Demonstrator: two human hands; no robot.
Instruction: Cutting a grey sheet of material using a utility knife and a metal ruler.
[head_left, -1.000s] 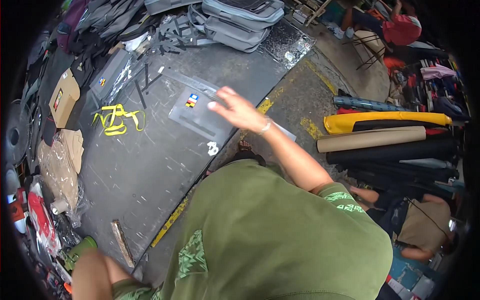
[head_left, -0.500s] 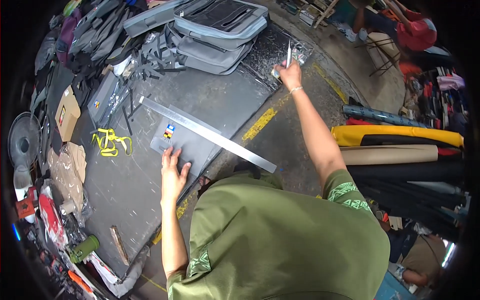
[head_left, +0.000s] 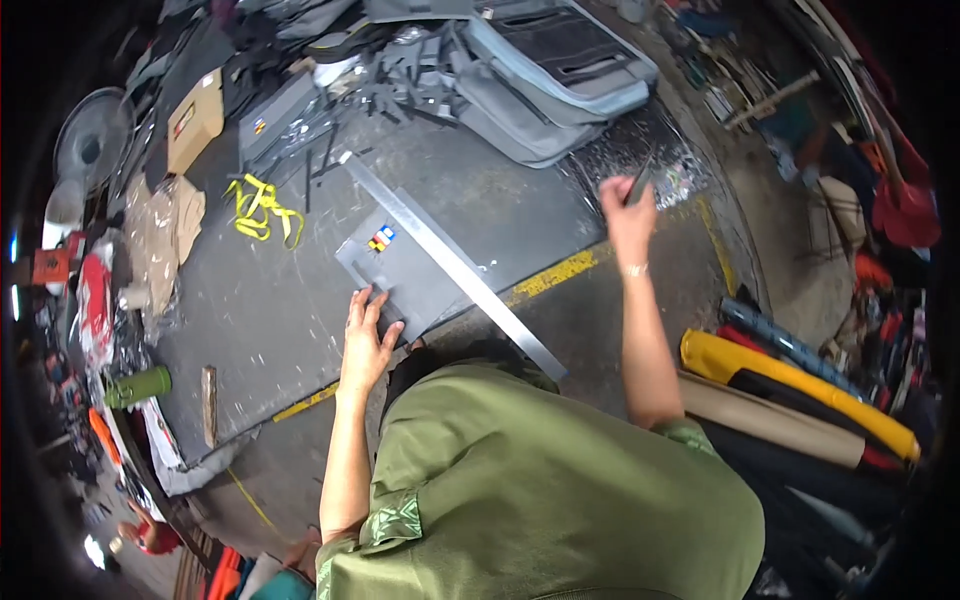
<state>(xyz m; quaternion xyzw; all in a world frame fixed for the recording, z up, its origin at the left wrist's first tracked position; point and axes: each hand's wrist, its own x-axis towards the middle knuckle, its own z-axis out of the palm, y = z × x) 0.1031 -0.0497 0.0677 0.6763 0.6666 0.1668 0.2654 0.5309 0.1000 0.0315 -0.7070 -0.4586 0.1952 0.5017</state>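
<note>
My left hand (head_left: 368, 345) lies with its fingers apart on the near edge of a grey fabric panel (head_left: 408, 285). That panel bears a small multicoloured patch (head_left: 382, 238). A long metal ruler (head_left: 455, 262) rests slantwise across it, its near end sticking out past the table edge. Over the table's right end, my right hand (head_left: 630, 225) is closed around a slim, dark pointed tool (head_left: 638, 184); blur hides its exact kind. Clear plastic with small bits (head_left: 678, 178) lies beside that hand.
Grey bags (head_left: 545, 85) are stacked at the table's far side, next to dark strap scraps (head_left: 410, 80). Yellow webbing (head_left: 258, 210), a wooden stick (head_left: 209, 405) and a green cylinder (head_left: 138, 386) lie to the left. Fabric rolls (head_left: 800, 390) stand at the right.
My right hand has drawn nearer to me, and a dark tool shows in it where a white pen-like one showed before. My left hand stays on the panel. The whole view has turned.
</note>
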